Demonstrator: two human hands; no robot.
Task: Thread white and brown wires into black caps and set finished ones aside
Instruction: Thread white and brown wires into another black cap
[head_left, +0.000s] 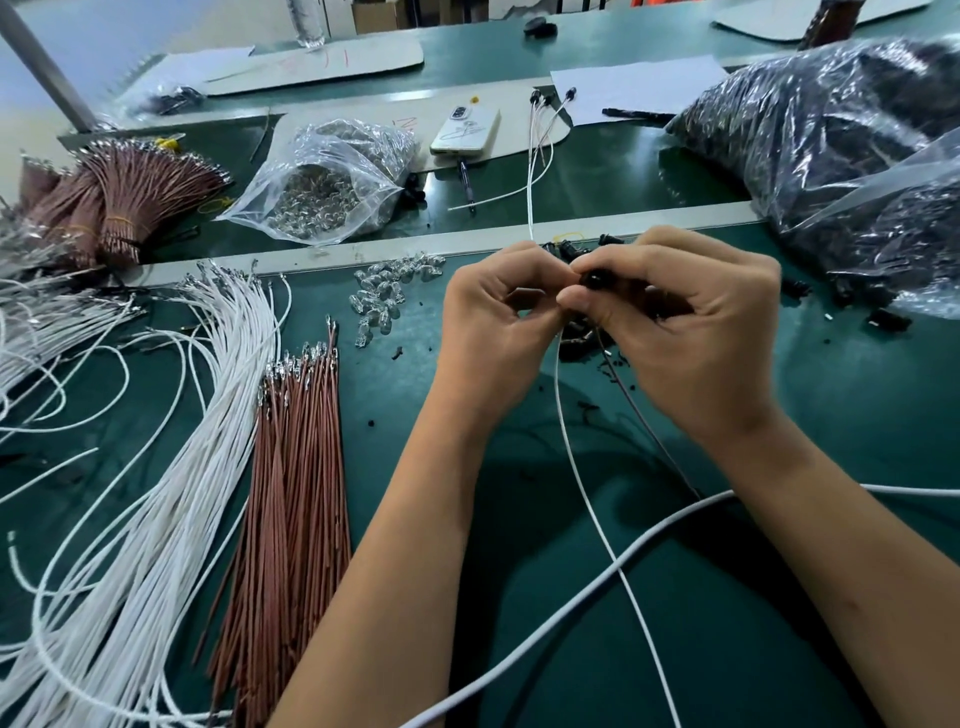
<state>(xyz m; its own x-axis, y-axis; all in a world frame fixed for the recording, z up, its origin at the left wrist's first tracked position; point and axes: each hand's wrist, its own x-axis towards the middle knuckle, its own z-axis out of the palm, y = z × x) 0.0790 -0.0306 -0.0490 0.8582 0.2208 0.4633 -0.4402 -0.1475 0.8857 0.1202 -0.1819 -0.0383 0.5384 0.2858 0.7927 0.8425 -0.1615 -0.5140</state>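
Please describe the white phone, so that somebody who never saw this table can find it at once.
Start at the clear bag of small glass bulbs on the far strip of the green table. Just to its right, the white phone lies flat on a sheet of pale cardboard. It is the only flat white slab there; a dark pen lies just below it.

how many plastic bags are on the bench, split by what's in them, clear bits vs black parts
Bags of clear bits: 1, the clear bag beside the tied brown bundles.
Bags of black parts: 2, the far bag and the near bag at the right edge, overlapping.
Total: 3
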